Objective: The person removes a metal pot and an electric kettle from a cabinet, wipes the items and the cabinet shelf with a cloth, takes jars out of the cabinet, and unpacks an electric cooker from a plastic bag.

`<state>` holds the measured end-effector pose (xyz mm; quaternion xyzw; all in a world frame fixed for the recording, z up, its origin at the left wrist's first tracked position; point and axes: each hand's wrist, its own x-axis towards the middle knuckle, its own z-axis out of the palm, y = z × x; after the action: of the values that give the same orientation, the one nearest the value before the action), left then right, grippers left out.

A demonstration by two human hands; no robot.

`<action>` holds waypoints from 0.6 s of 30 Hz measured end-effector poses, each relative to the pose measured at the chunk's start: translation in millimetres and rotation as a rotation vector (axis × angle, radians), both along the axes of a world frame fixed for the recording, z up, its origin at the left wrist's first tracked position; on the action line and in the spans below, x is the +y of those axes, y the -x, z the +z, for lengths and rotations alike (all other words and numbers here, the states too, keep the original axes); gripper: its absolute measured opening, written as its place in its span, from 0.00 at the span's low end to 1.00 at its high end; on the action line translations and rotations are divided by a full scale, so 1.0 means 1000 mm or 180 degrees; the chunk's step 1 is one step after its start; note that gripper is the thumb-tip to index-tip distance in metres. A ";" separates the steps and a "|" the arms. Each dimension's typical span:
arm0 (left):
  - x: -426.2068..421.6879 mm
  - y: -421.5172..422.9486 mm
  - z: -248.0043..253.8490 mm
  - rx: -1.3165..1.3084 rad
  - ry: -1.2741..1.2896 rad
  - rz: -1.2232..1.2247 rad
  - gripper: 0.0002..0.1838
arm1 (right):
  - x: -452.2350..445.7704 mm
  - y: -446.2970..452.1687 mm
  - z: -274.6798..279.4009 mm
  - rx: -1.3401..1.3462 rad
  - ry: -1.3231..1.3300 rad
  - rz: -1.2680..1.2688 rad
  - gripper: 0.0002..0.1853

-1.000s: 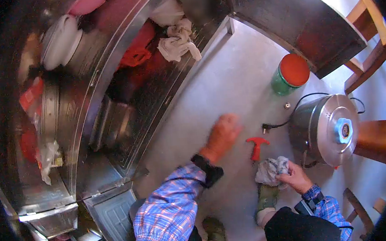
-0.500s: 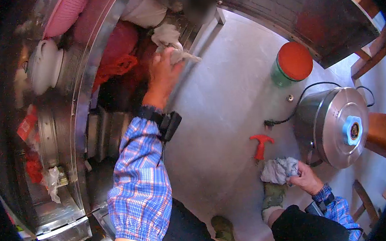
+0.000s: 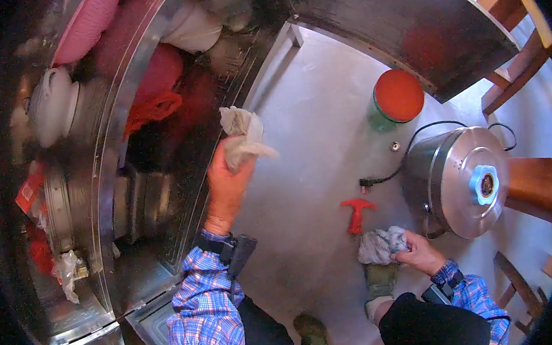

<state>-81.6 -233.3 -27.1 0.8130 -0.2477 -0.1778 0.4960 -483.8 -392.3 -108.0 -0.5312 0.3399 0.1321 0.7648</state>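
Note:
My left hand (image 3: 228,186) is closed around a crumpled off-white rag (image 3: 244,126), whose loose end hangs out to the right. It is at the front edge of an open steel cabinet (image 3: 191,208). My right hand (image 3: 424,255) pinches a bunched grey-white cloth (image 3: 381,247) above my right shoe (image 3: 380,280). Just beyond that cloth, a red hammer-shaped tool (image 3: 358,214) lies on the floor.
A steel pot with a lid (image 3: 468,183) stands at right, its black cord (image 3: 390,176) trailing on the floor. Behind it is a green jar with a red lid (image 3: 399,96). A white pot (image 3: 53,107), pink basket (image 3: 88,25) and red mesh bag (image 3: 154,111) are on the left shelves.
My left hand has drawn back from the cabinet's inside toward me, bringing the off-white rag out past its edge. My right hand keeps its hold on the grey-white cloth. The view has shifted slightly.

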 end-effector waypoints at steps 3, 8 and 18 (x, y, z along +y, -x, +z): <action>0.001 0.017 -0.033 -0.0965 -0.0059 -0.0571 0.23 | 0.000 -0.002 0.001 -0.0030 0.0207 0.0163 0.30; -0.008 0.059 -0.097 -0.2023 -0.0893 -0.1969 0.27 | 0.001 -0.001 0.002 0.0172 0.0255 0.0418 0.32; -0.036 0.132 -0.125 -0.2437 -0.1522 -0.2315 0.35 | 0.006 -0.011 -0.001 -0.0117 -0.0122 0.1160 0.32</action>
<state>-213.5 -269.2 -151.9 0.7715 -0.6259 -0.0811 0.0805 -473.2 -386.2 -109.3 -0.5716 0.2215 0.2653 0.7442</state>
